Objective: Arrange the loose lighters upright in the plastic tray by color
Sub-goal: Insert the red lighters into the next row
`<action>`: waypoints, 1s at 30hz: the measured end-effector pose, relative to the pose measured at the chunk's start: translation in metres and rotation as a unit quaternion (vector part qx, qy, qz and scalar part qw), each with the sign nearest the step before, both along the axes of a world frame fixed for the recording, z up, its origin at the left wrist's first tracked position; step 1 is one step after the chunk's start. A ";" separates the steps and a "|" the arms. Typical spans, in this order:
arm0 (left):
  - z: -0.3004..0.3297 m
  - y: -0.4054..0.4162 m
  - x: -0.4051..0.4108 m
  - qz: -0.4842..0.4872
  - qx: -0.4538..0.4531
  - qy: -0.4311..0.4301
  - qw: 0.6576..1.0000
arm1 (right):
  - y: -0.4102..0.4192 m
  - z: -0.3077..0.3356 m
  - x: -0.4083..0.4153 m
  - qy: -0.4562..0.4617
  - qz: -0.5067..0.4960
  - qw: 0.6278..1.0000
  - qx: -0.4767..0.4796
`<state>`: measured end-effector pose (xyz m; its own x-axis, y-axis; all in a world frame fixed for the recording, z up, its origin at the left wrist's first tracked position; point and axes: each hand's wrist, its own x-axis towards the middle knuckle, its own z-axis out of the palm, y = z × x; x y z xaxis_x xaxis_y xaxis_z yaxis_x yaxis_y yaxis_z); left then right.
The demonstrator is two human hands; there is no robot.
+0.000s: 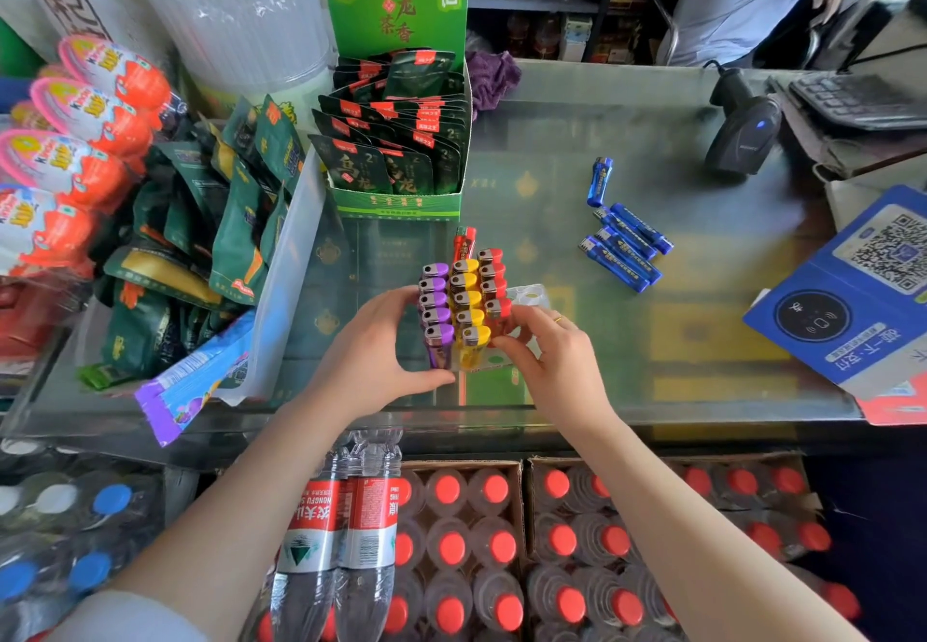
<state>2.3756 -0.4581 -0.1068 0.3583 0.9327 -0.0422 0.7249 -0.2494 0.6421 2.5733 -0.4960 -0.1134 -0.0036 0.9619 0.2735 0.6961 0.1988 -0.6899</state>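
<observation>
A clear plastic tray (526,296) sits on the glass counter and holds upright lighters in rows: purple lighters (435,301) on the left, yellow lighters (466,300) in the middle, red lighters (494,285) on the right. One more red lighter (464,241) lies just behind the tray. Several blue lighters (624,245) lie loose on the counter to the right. My left hand (373,355) grips the tray's left side by the purple row. My right hand (552,355) holds the tray's right front, its fingers curled by the red row.
A green tea-packet display box (401,200) stands behind the tray. Snack bags in a clear bin (296,260) crowd the left. A barcode scanner (742,132) and a blue payment stand (847,300) sit on the right. Bottled water (451,541) is stacked below the counter edge. A person stands at the back right.
</observation>
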 end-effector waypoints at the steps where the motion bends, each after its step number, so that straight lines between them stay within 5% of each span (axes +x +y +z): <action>1: 0.000 0.001 0.000 -0.001 -0.001 0.001 1.000 | 0.001 0.000 0.000 -0.015 -0.006 1.000 0.006; 10: 0.005 -0.005 -0.005 -0.006 0.013 0.016 1.000 | 0.000 0.004 0.003 -0.072 0.023 0.997 -0.005; 13: 0.010 -0.011 -0.017 0.000 0.021 0.019 1.000 | 0.002 0.012 0.005 -0.028 0.054 0.997 -0.038; 16: 0.011 -0.015 -0.031 0.014 0.017 0.009 1.000 | 0.020 0.023 0.002 0.012 -0.009 0.999 -0.041; 21: 0.011 -0.017 -0.036 0.024 -0.010 -0.030 0.999 | 0.073 0.023 -0.022 0.015 -0.085 0.979 -0.183; 30: 0.010 -0.018 -0.037 0.028 -0.020 -0.033 0.999 | 0.096 0.024 -0.043 -0.072 -0.140 0.951 -0.265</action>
<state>2.3390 -0.4762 -0.0973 0.3091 0.9493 -0.0575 0.6926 -0.1833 0.6976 2.5307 -0.3996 -0.0893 0.2728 0.9332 -0.2339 0.7659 -0.3578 -0.5343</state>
